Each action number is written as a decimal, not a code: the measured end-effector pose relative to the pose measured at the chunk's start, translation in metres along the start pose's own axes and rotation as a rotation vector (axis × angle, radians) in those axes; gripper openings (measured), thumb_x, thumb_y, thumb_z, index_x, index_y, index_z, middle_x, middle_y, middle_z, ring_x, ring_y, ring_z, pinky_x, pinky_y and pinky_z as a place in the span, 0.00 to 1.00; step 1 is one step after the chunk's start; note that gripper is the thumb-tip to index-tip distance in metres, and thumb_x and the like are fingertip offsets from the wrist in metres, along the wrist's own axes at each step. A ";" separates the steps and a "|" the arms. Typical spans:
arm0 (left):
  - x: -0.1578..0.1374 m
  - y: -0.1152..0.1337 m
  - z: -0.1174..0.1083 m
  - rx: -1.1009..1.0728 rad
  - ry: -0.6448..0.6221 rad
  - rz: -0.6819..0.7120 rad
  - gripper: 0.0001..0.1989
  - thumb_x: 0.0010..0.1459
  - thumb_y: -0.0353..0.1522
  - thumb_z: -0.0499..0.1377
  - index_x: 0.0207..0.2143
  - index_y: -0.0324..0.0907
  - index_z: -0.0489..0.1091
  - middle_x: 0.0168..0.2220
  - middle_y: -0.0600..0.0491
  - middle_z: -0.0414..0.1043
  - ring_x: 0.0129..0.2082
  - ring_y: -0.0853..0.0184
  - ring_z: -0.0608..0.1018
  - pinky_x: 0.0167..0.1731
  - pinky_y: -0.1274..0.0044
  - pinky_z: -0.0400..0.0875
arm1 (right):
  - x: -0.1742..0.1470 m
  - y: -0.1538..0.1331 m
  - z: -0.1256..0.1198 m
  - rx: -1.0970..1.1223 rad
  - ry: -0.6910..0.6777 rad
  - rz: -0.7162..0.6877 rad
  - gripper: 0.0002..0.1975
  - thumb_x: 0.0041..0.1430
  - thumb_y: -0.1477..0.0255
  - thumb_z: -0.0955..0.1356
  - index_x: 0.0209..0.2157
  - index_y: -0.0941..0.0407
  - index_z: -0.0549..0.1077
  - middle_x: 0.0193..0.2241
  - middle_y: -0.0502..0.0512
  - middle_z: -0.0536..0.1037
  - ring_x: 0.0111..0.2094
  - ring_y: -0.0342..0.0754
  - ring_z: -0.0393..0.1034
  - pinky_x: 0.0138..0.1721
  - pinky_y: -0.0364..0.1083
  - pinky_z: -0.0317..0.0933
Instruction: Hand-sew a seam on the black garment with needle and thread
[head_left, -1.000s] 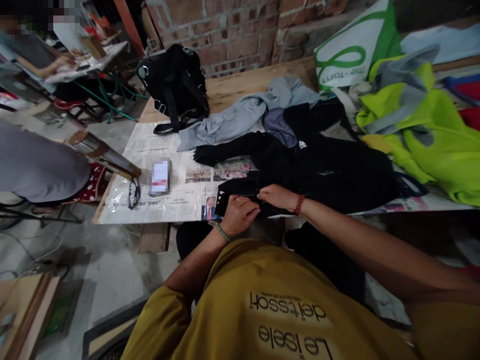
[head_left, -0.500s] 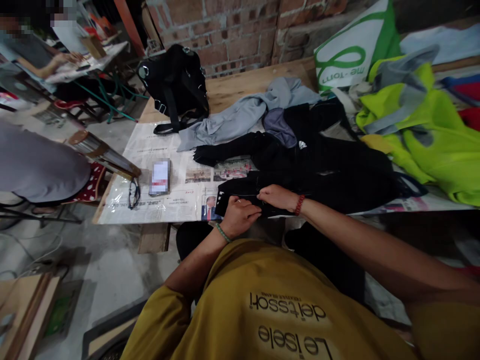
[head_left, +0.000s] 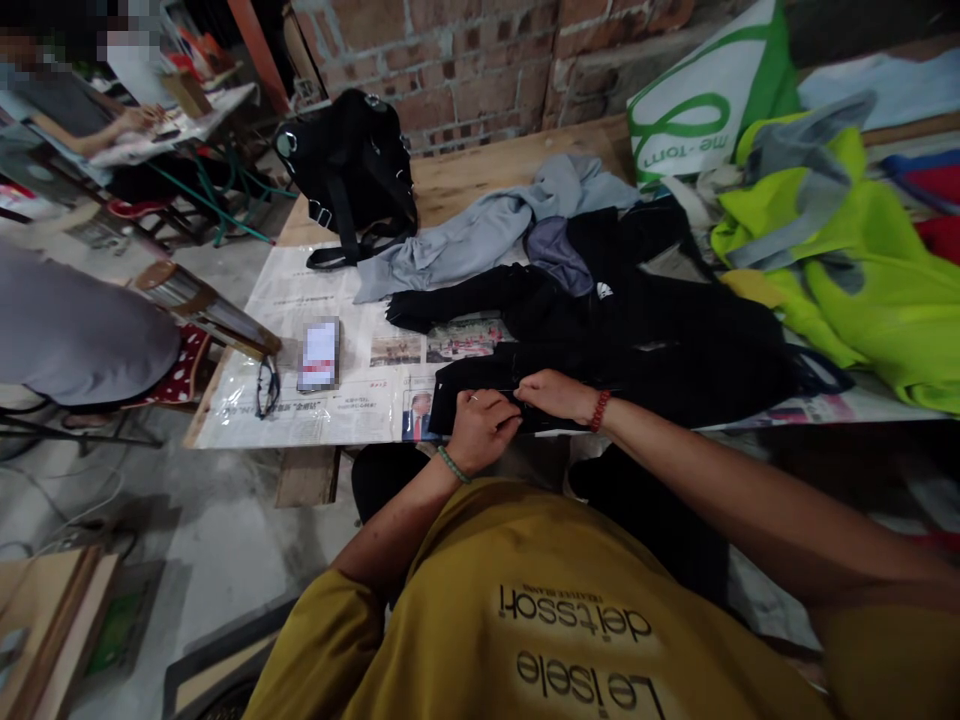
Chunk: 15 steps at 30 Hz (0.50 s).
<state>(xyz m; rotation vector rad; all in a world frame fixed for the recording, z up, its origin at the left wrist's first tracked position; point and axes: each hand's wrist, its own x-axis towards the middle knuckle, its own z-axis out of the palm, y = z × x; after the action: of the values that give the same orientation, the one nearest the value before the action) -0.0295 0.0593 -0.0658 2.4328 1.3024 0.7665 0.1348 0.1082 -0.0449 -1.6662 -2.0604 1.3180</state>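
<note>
A black garment (head_left: 675, 330) with a small white logo lies spread along the near side of the table. Both of my hands are at its near left part, over what looks like a sleeve or leg. My left hand (head_left: 484, 428), with a green bead bracelet and a ring, has its fingers curled down on the black cloth. Just right of it, my right hand (head_left: 556, 396), wearing a red bead bracelet, pinches the same cloth. The two hands' fingertips nearly meet. What lies under the fingertips is too small to make out.
Newspaper under clear plastic covers the table (head_left: 352, 415). On it are a phone (head_left: 319, 352), glasses (head_left: 267, 387) and a grey garment (head_left: 465, 240). A black bag (head_left: 352, 165), a green-white bag (head_left: 705, 100) and yellow-green clothing (head_left: 847, 250) stand around. People sit at left.
My left hand has shifted very slightly, its fingers bending a little more, and the cloth's left end has turned a bit. My right hand stays in place.
</note>
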 end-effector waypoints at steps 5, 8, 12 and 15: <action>0.000 0.000 0.007 -0.014 0.045 -0.016 0.05 0.56 0.33 0.56 0.32 0.44 0.72 0.33 0.54 0.74 0.37 0.68 0.73 0.42 0.70 0.55 | 0.000 0.002 0.000 -0.007 0.015 -0.011 0.15 0.50 0.66 0.60 0.15 0.57 0.59 0.14 0.44 0.57 0.19 0.38 0.48 0.21 0.41 0.41; 0.000 0.002 0.011 -0.016 0.082 -0.019 0.05 0.55 0.31 0.57 0.32 0.44 0.72 0.33 0.55 0.74 0.37 0.68 0.73 0.42 0.70 0.56 | 0.001 0.003 0.000 -0.020 0.015 -0.014 0.15 0.51 0.66 0.60 0.15 0.57 0.58 0.14 0.44 0.56 0.18 0.38 0.48 0.21 0.41 0.41; -0.001 0.004 0.015 -0.003 0.105 -0.026 0.05 0.55 0.31 0.56 0.32 0.43 0.72 0.33 0.54 0.74 0.37 0.68 0.73 0.42 0.69 0.56 | 0.002 0.003 0.000 -0.022 0.015 -0.022 0.15 0.51 0.66 0.60 0.14 0.57 0.58 0.14 0.44 0.56 0.19 0.38 0.48 0.21 0.42 0.41; -0.002 0.005 0.017 0.010 0.112 -0.029 0.06 0.56 0.31 0.55 0.32 0.43 0.72 0.33 0.53 0.74 0.37 0.67 0.73 0.41 0.69 0.56 | 0.002 0.002 0.001 -0.016 0.016 -0.016 0.15 0.51 0.66 0.60 0.14 0.57 0.58 0.14 0.44 0.56 0.19 0.38 0.48 0.21 0.42 0.41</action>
<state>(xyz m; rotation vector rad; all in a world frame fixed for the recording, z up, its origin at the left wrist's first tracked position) -0.0171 0.0554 -0.0782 2.4036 1.3821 0.9027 0.1353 0.1095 -0.0478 -1.6577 -2.0761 1.2824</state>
